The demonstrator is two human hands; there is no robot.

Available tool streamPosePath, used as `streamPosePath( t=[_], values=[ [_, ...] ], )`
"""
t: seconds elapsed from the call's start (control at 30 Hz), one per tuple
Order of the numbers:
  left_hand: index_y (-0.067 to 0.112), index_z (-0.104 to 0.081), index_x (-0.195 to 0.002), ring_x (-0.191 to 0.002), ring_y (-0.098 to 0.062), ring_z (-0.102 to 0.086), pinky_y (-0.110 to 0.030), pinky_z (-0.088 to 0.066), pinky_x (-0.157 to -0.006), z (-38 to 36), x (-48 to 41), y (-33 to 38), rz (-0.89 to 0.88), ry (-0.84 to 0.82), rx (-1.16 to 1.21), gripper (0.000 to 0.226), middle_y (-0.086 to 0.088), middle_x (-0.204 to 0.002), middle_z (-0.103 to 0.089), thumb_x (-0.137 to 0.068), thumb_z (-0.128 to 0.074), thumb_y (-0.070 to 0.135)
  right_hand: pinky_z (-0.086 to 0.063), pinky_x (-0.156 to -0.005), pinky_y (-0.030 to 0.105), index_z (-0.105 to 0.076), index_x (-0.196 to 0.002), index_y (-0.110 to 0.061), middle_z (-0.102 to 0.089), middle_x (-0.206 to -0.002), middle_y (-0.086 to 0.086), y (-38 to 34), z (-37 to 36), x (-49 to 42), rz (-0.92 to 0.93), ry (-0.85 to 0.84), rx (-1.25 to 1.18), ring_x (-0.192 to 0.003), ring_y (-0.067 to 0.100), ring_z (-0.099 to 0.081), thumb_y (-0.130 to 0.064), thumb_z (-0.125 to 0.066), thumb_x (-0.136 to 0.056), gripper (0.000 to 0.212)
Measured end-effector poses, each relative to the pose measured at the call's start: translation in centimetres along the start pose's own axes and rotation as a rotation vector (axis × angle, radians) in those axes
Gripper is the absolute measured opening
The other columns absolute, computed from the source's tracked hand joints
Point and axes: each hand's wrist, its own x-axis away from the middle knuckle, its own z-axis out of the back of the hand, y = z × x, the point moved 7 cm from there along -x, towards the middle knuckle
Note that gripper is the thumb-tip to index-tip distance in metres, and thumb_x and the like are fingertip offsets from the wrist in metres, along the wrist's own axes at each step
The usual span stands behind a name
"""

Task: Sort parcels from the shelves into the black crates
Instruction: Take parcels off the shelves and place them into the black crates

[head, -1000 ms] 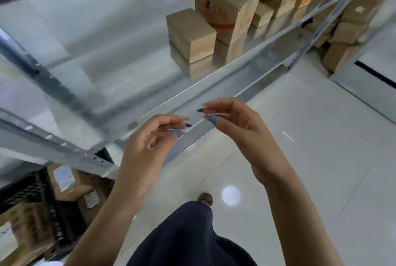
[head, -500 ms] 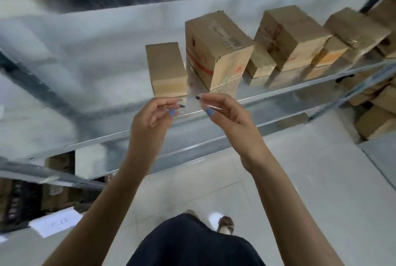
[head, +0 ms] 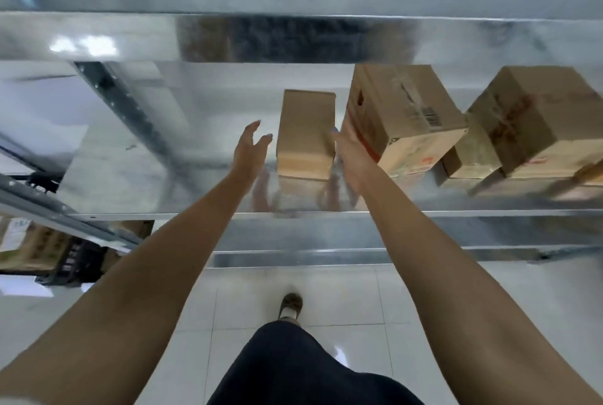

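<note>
Reach: left hand (head: 249, 148) and right hand (head: 351, 161) flank small cardboard parcel (head: 305, 130) on steel shelf (head: 130, 169), fingers straight, gripping nothing, likely for 2-sided lift.

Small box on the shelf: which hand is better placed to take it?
Right, probably. The right hand is at the small box, seemingly touching its right side; the left hand hovers open, a gap away on the other side.

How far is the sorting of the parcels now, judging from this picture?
Done: some parcels already seem to lie in the black crate. In hand: the left hand and right hand reach, open, to either side of the small box; it is not lifted yet. Left: that box and the larger boxes on the shelf.
</note>
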Motion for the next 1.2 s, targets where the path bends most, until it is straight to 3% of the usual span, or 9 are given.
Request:
streamPosePath(
  t=[0.27,0.47,0.53,0.63,0.77,0.87,0.97,1.03,1.2],
  values=[
    [0.024,-0.027,-0.152,-0.144,-0.02,-0.03,-0.043,-0.02,-0.12,-4.7,-3.5,-1.9,0.225,-0.201,0.39,0.065,-0.001,-0.158,-0.028,-0.098,-0.03,0.06,-0.032,-0.115,0.046,-0.041,-0.145,-0.035,-0.043,-0.151,-0.006,1.5,-0.3,-6.8,-0.068,0.128,-0.157,-0.138,0.019,-0.041,-0.082,-0.052,-0.067,0.092],
    [0.03,-0.029,-0.151,-0.142,-0.016,-0.031,-0.046,-0.023,-0.119,-6.0,-0.2,-2.2,0.25,-0.315,0.446,0.093,0.009,-0.153,-0.034,-0.076,-0.034,0.085,-0.053,-0.096,0.036,-0.066,-0.12,-0.024,-0.073,-0.109,-0.002,3.3,-1.0,-4.3,-0.08,0.02,-0.315,-0.099,0.013,-0.069,-0.068,-0.05,-0.087,0.057],
    [0.033,-0.043,-0.142,-0.135,-0.014,-0.044,-0.035,-0.035,-0.113,-5.3,2.2,-2.1,0.21,-0.25,0.461,0.074,0.012,-0.141,-0.052,-0.085,-0.032,0.077,-0.055,-0.087,0.036,-0.064,-0.123,-0.024,-0.071,-0.116,0.003,4.4,-0.9,-1.9,-0.116,-0.01,-0.326,-0.102,0.016,-0.069,-0.066,-0.05,-0.089,0.056],
    [0.035,-0.044,-0.131,-0.097,0.011,-0.059,-0.003,-0.048,-0.071,-4.5,9.3,-0.1,0.082,-0.245,0.441,0.036,0.023,-0.106,-0.06,-0.105,-0.02,0.043,-0.055,-0.082,0.027,-0.049,-0.141,-0.028,-0.062,-0.133,-0.001,5.7,-0.1,3.6,-0.066,-0.059,-0.332,-0.119,0.015,-0.06,-0.052,-0.041,-0.099,0.05],
    [0.035,-0.012,-0.152,-0.135,0.009,-0.033,-0.014,-0.038,-0.103,-4.6,17.7,-1.3,-0.112,-0.213,0.338,0.087,0.014,-0.156,-0.022,-0.08,-0.03,0.081,-0.05,-0.096,0.023,-0.041,-0.143,-0.035,-0.06,-0.131,-0.015,6.8,2.4,12.2,0.072,-0.092,-0.383,-0.118,0.001,-0.058,-0.041,-0.033,-0.103,0.041],
    [0.044,-0.004,-0.145,-0.149,-0.008,-0.007,-0.03,-0.019,-0.118,-5.9,22.7,-2.9,-0.164,-0.248,0.37,0.095,0.01,-0.163,0.002,-0.068,-0.034,0.091,-0.046,-0.104,0.033,-0.051,-0.138,-0.028,-0.065,-0.128,-0.008,8.5,4.4,17.9,0.078,-0.103,-0.385,-0.117,0.007,-0.061,-0.051,-0.038,-0.098,0.048],
    [0.039,-0.001,-0.147,-0.145,0.0,-0.009,-0.016,-0.019,-0.114,-7.0,26.9,-2.6,-0.226,-0.259,0.382,0.102,0.014,-0.161,0.002,-0.067,-0.035,0.092,-0.047,-0.1,0.029,-0.058,-0.133,-0.028,-0.068,-0.124,-0.009,9.3,6.2,21.8,0.07,-0.109,-0.377,-0.115,0.007,-0.062,-0.06,-0.04,-0.089,0.057],
    [0.029,-0.001,-0.153,-0.146,-0.003,-0.013,-0.027,-0.022,-0.118,-7.8,28.8,-2.8,-0.232,-0.256,0.385,0.108,0.011,-0.162,-0.003,-0.07,-0.036,0.089,-0.045,-0.102,0.029,-0.055,-0.137,-0.03,-0.065,-0.13,-0.009,9.6,7.3,23.3,0.082,-0.101,-0.361,-0.12,0.008,-0.059,-0.06,-0.04,-0.088,0.06],
    [0.04,-0.02,-0.151,-0.144,-0.013,-0.03,-0.044,-0.031,-0.114,-7.8,30.8,-2.4,0.005,-0.093,0.687,0.056,0.01,-0.159,-0.025,-0.099,-0.023,0.059,-0.034,-0.114,0.037,-0.047,-0.143,-0.024,-0.053,-0.144,-0.003,10.2,9.7,25.5,0.162,-0.091,-0.456,-0.134,0.014,-0.047,-0.055,-0.029,-0.098,0.058]
  ],
)
